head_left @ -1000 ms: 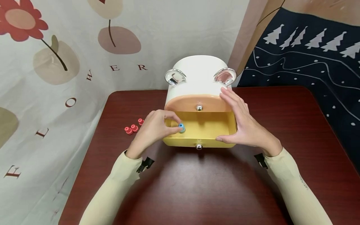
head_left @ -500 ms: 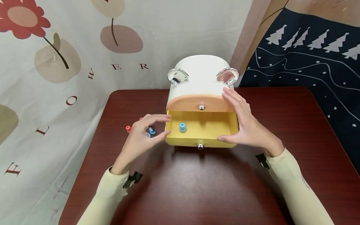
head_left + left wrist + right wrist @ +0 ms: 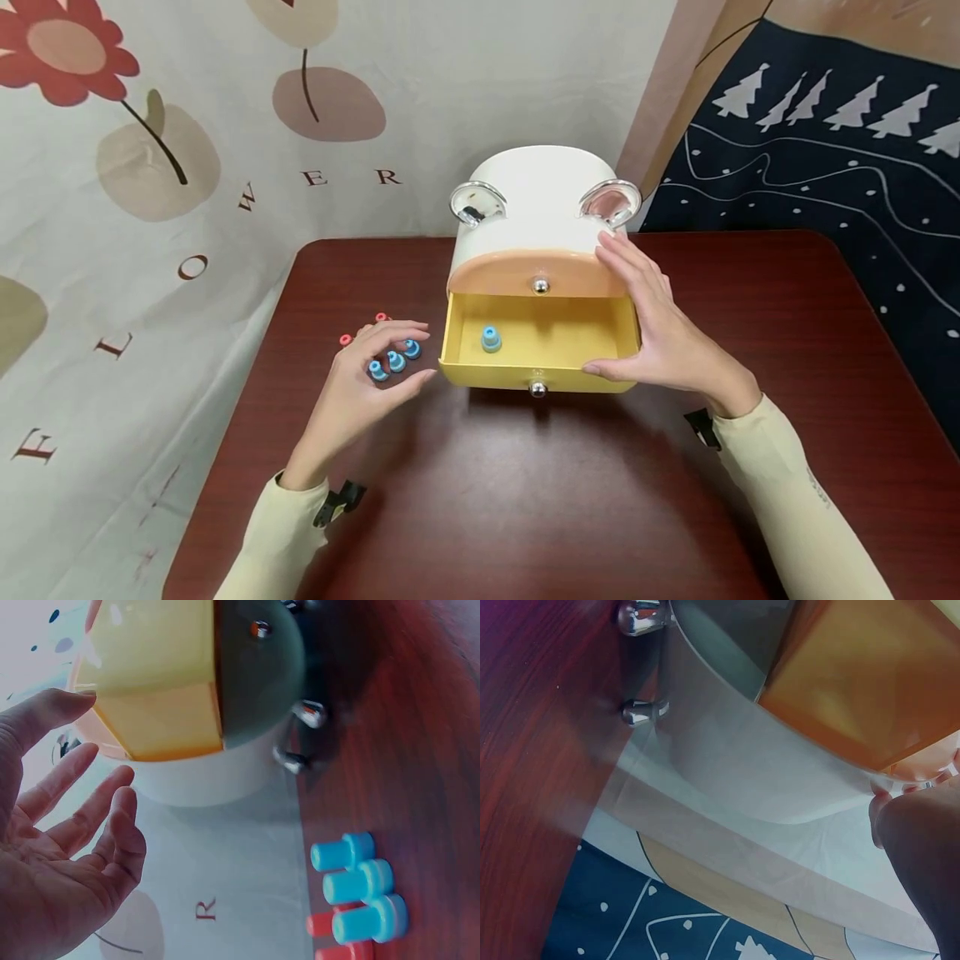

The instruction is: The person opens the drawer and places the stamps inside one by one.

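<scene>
A white cabinet [image 3: 536,200] has its lower yellow drawer [image 3: 566,333] pulled out, with one small blue peg-shaped piece [image 3: 491,339] upright inside at the left. My right hand [image 3: 656,333] rests along the cabinet's right side, fingers extended upward, thumb by the drawer's front edge. Left of the drawer, my left hand [image 3: 345,400] holds nothing, its thumb and fingers spread apart. Between them in the head view show several blue pieces [image 3: 396,361], standing in a row on the table. Behind that hand, red pieces [image 3: 346,340] are partly hidden.
Above the drawer is a closed orange drawer [image 3: 495,275] with a silver knob [image 3: 541,286]. Two silver ear-shaped handles [image 3: 477,204] stick out from the cabinet. A flower-print cloth [image 3: 450,83] hangs behind the dark red table [image 3: 525,492].
My left hand let go of the blue piece inside the yellow drawer, then moved out left to the blue pieces on the table. My right hand stayed at the cabinet.
</scene>
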The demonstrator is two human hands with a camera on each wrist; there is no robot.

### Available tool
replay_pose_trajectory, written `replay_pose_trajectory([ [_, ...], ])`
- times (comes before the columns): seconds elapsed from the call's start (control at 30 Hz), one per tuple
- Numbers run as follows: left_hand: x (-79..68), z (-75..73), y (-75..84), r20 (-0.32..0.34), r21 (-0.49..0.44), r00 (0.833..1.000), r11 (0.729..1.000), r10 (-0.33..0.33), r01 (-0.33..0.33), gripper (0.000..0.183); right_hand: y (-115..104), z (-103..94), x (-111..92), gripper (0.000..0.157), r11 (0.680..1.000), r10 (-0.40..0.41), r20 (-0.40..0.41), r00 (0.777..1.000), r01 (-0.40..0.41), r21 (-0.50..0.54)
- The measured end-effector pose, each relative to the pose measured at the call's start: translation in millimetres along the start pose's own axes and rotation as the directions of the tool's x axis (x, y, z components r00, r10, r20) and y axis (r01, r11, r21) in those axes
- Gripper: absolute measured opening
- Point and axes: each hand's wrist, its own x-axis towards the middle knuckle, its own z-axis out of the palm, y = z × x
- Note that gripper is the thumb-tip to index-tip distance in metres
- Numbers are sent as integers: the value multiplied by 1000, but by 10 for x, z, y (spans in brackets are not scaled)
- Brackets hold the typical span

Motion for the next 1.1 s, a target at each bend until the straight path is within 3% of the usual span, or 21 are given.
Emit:
replay_pose_trajectory([
  [0.23,-135,-44,-168,-23,85,1000,996,-16,17,48,24,11,-5,125,1000,-6,-5,1000,7,4],
  [0.57,-303,-126,-442,-93,210,983,962,-156,173,40,23,14,-10,124,1000,-8,-3,1000,8,4],
  [0.7,-337,-123,-489,-119,215,961,939,-248,269,32,29,10,-12,123,1000,-4,0,1000,4,13],
  [0.83,-347,-117,-517,-140,257,924,889,-355,380,30,32,7,-25,124,1000,-4,-2,1000,4,9],
  [0.93,-347,-127,-546,-141,290,904,856,-404,428,28,28,3,-27,124,1000,-5,-5,1000,5,7],
  [1.1,-358,-145,-616,-119,312,900,845,-419,434,22,35,-4,-16,125,1000,-5,4,1000,5,14],
])
